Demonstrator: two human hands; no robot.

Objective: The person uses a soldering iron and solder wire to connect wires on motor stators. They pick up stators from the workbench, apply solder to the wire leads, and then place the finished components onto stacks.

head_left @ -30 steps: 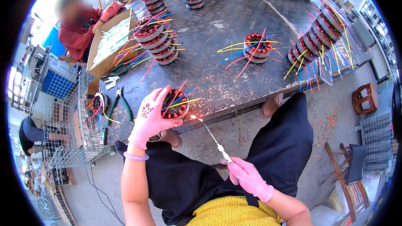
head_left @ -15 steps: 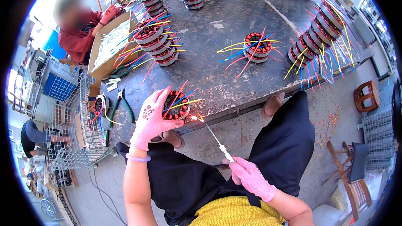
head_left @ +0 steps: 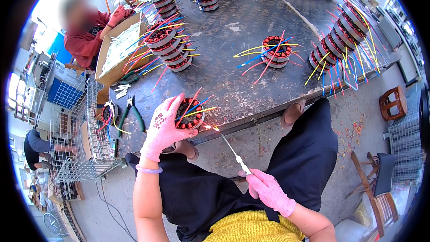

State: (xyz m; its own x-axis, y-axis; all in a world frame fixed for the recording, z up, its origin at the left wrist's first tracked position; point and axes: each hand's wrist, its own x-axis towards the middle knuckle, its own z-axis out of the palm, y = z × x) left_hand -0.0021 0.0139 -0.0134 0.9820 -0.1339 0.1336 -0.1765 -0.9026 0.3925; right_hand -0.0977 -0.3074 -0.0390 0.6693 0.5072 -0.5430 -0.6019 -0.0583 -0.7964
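Observation:
In a pink glove, my left hand [head_left: 163, 127] is closed around a motor stator [head_left: 197, 120] near the table's front edge. The ring has red inner windings, with red, blue and yellow leads sticking out toward the right. My right hand [head_left: 270, 192], gloved in pink too, grips the pale handle of a long-necked lighter [head_left: 234, 151]. Its thin metal neck points up and left, and an orange flame burns at the tip, close beside the stator's lower right rim. My fingers hide the stator's left side.
Another stator [head_left: 276, 53] stands on the dark table [head_left: 233, 80]. Stator stacks rise at the right [head_left: 342, 36] and left [head_left: 166, 47]. Green-handled pliers [head_left: 135, 112] lie left of my hand, near a wire basket [head_left: 85, 157]. A co-worker [head_left: 85, 40] sits behind a carton [head_left: 102, 75].
Both hands hold nearly the same pose, with the flame still beside the stator. The whole view has shifted only slightly.

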